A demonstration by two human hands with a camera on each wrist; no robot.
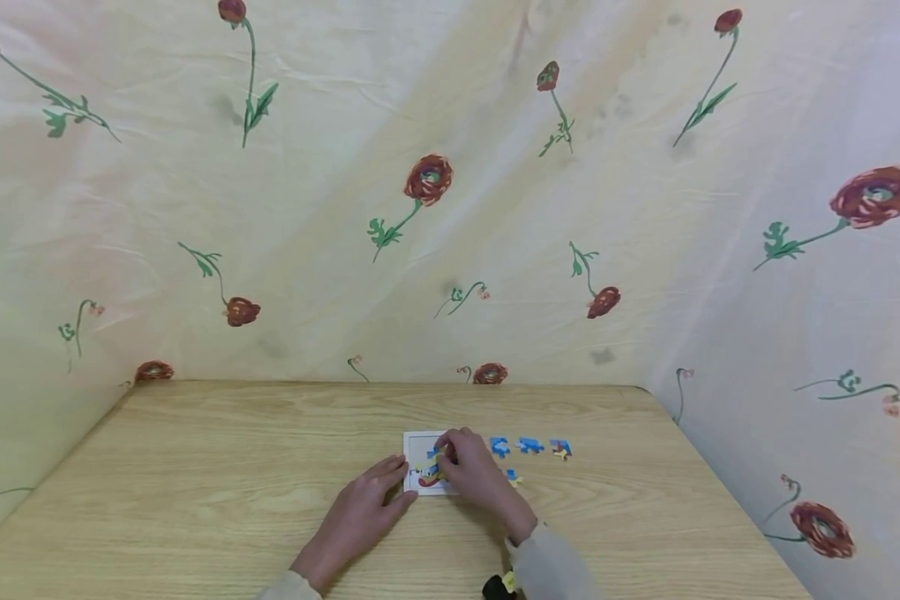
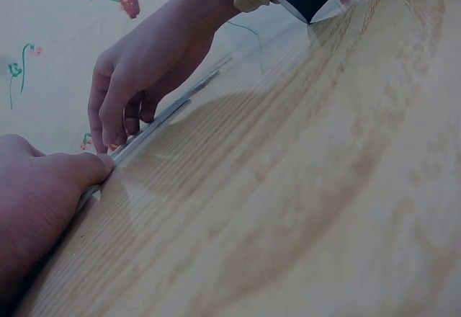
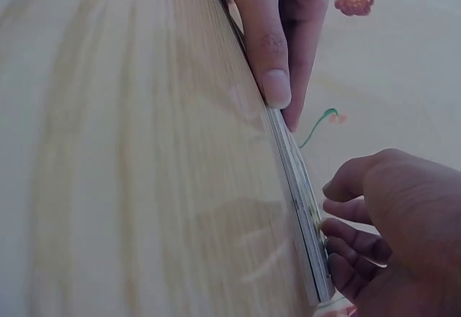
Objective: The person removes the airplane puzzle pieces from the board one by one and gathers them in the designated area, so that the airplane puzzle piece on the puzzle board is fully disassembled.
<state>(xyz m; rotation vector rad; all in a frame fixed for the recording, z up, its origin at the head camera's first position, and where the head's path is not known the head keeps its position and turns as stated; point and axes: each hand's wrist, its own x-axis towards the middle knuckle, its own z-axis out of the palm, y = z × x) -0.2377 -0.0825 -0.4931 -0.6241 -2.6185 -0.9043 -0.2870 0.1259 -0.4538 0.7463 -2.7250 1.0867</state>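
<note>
A small white-bordered puzzle tray (image 1: 420, 433) lies on the wooden table, partly filled with colourful jigsaw pieces (image 1: 427, 481). My left hand (image 1: 367, 500) grips its lower left corner, thumb along the near edge and fingers at the left side. Over the tray's right half, my right hand (image 1: 471, 467) bends its fingers down and pinches a blue puzzle piece (image 1: 432, 453) at the fingertips. That hand covers the tray's right side. From the right wrist view, the tray (image 3: 306, 238) appears edge-on, with the left thumb (image 3: 276, 86) resting against it.
Three loose blue puzzle pieces, one of them a middle piece (image 1: 530, 445), lie in a row right of the tray. Another blue and yellow piece (image 1: 512, 477) sits beside the right hand. Flowered cloth (image 1: 307, 208) hangs behind the table (image 1: 232, 467) and along its sides.
</note>
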